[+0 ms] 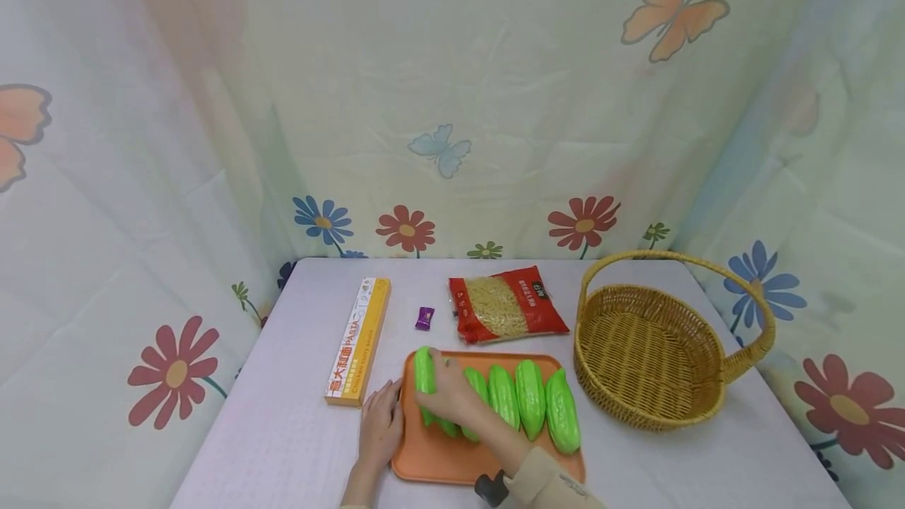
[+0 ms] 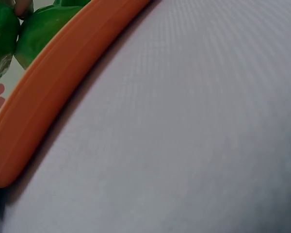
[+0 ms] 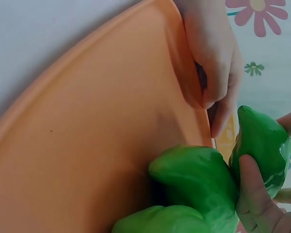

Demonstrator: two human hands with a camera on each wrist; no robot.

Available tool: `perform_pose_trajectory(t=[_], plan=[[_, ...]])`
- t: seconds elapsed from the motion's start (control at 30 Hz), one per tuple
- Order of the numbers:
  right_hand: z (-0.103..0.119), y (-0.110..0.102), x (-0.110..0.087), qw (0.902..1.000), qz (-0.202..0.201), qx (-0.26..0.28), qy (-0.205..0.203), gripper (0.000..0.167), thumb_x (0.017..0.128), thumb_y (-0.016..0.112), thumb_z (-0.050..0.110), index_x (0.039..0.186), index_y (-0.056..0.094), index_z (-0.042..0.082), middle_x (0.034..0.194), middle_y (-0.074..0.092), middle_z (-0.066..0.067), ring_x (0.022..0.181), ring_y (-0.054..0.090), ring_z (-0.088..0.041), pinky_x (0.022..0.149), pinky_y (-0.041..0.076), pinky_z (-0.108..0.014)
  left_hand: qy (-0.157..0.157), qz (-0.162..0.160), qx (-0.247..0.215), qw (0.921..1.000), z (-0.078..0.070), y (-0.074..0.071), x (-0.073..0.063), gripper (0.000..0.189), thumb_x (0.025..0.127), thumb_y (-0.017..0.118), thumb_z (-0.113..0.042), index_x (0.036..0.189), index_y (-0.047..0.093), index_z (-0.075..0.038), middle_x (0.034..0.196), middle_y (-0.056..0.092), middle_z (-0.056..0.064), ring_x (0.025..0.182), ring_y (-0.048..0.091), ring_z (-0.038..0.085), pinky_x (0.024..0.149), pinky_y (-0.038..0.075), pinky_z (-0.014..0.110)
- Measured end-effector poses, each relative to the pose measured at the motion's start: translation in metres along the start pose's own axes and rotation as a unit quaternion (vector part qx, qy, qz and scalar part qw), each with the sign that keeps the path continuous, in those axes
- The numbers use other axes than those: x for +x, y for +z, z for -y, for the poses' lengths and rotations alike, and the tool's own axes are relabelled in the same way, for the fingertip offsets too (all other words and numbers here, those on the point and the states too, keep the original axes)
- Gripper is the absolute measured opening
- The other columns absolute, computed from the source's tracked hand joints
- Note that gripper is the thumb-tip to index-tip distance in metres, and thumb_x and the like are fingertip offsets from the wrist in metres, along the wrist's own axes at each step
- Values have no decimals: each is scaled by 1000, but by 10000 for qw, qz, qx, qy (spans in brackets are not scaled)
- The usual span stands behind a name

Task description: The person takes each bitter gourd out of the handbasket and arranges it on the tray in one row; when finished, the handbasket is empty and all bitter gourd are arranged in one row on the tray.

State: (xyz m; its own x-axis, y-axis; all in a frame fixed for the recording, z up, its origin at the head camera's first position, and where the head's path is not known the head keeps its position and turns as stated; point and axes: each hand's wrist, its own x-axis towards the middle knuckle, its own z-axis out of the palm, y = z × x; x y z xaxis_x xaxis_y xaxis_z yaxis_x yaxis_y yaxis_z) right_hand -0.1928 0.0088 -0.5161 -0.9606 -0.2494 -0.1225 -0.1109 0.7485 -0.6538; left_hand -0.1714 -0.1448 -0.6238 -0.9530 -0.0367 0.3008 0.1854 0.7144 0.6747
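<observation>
My right hand (image 1: pixel 454 397) pinches a long green papaya-like fruit (image 1: pixel 424 374) between thumb and fingers, over the left end of the orange tray (image 1: pixel 440 463). Whether it touches the tray is hard to tell. The right wrist view shows its pointed tip and glossy skin, with the thumb (image 3: pixel 252 179) on one side. Several more such fruits (image 1: pixel 530 399) lie side by side in the tray, partly hidden by my right arm. Beside the tray's left rim rests my left hand (image 1: pixel 379 424), its fingers touching the outer edge.
Left of the tray lies a yellow-and-white pasta box (image 1: pixel 359 342). Behind it are a small purple wrapped sweet (image 1: pixel 424 318) and a red bag of pasta (image 1: pixel 505 305). A wicker basket (image 1: pixel 587 368) with a tall handle stands to the right.
</observation>
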Motion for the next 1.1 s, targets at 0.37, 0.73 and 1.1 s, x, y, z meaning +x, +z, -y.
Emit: perform_pose_trajectory(t=[0.37,0.73,1.1], plan=[[10,12,1,9932,-234,-1106,-268,72,72,70,38,128,41,2,99,49,-17,71,47,-21,55,45,-33,290,-173,49,9994,0,0,-1,37,89,49,-5,125,54,-4,123,58,10,121,45,29,103,24,49],[8,17,3,9766,-778,-1916,-589,63,74,63,46,121,48,7,93,50,-11,70,50,-20,50,45,-34,180,40,56,9998,-3,-3,1,38,91,47,-9,128,52,-6,127,55,8,124,43,27,104,22,48],[2,16,-2,9721,-944,-1924,-954,57,75,65,36,120,48,7,92,52,-10,67,53,-20,45,43,-32,351,-137,127,9992,0,-1,-1,38,88,51,-8,126,54,-4,124,57,9,122,45,29,103,24,49]])
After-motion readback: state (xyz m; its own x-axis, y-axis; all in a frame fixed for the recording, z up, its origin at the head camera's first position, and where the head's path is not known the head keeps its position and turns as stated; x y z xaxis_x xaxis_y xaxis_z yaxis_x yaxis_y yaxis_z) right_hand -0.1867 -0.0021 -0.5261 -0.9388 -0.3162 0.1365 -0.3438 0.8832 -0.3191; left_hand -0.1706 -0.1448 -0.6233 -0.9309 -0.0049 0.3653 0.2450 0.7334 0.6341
